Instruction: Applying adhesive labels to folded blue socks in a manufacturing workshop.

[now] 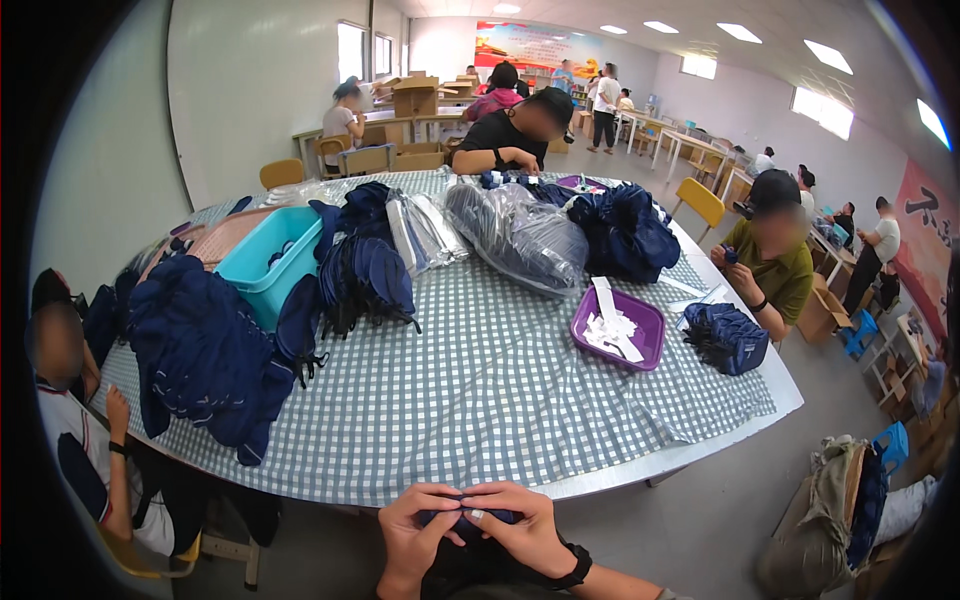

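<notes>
At the table's near edge, my left hand point(412, 527) and my right hand point(524, 528) are closed together on a small dark navy fabric bundle point(502, 517). My fingertips meet along its top and both thumbs press its near side. Most of the bundle is hidden under my fingers, so its exact kind cannot be made out. A small pale patch shows by my right thumb. A black band point(574, 567) circles my right wrist. Beyond my hands lies the checked tablecloth point(450, 400).
Navy garments point(200, 350) pile up on the left beside a turquoise bin point(262, 290). Further back are navy pouches point(368, 285) and a clear plastic bag point(520, 240). A purple tray point(655, 345) of paper slips stands right, near more pouches point(727, 338). Co-workers sit around the table.
</notes>
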Demonstrator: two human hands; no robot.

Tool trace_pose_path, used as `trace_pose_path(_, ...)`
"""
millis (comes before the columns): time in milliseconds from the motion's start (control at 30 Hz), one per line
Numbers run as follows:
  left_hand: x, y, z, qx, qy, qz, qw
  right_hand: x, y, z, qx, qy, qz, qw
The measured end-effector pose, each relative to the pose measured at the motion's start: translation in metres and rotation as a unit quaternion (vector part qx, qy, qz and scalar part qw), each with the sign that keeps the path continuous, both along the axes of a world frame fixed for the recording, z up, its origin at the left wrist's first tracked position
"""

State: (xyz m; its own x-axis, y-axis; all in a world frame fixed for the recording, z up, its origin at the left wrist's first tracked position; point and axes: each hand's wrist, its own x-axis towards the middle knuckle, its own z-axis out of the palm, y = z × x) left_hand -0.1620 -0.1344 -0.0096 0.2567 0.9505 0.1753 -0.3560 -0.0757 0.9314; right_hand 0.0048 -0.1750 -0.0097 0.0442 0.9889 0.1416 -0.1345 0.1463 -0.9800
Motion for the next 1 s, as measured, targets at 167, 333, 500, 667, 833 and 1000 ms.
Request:
trace_pose_path(167, 0.001, -0.002, 0.0, -0.065, -0.049, 0.003, 0.997, 0.009, 0.001, 0.005, 0.132, -0.144, -0.011, 0.981)
trace_pose_path(333, -0.01, 0.001, -0.008, -0.088, -0.099, -0.029, 0.991, 0.007, -0.007, 0.022, 0.171, -0.275, 0.017, 0.946)
trace_pose_path(500, -0.012, 0.001, -0.007, -0.081, -0.098, -0.044, 0.991, 0.01, -0.004, 0.015, 0.222, -0.317, 0.0, 0.922)
trace_pose_path(667, -0.012, 0.0, -0.002, -0.025, -0.056, -0.056, 0.997, 0.015, -0.006, 0.017, 0.252, -0.308, -0.013, 0.917)
trace_pose_path(833, -0.012, 0.003, -0.007, 0.095, 0.027, -0.027, 0.995, 0.017, -0.008, 0.016, 0.229, -0.273, -0.004, 0.934)
trace_pose_path(1000, -0.011, -0.003, 0.001, 0.171, 0.124, 0.019, 0.977, 0.024, -0.008, 0.01, 0.19, -0.217, 0.036, 0.957)
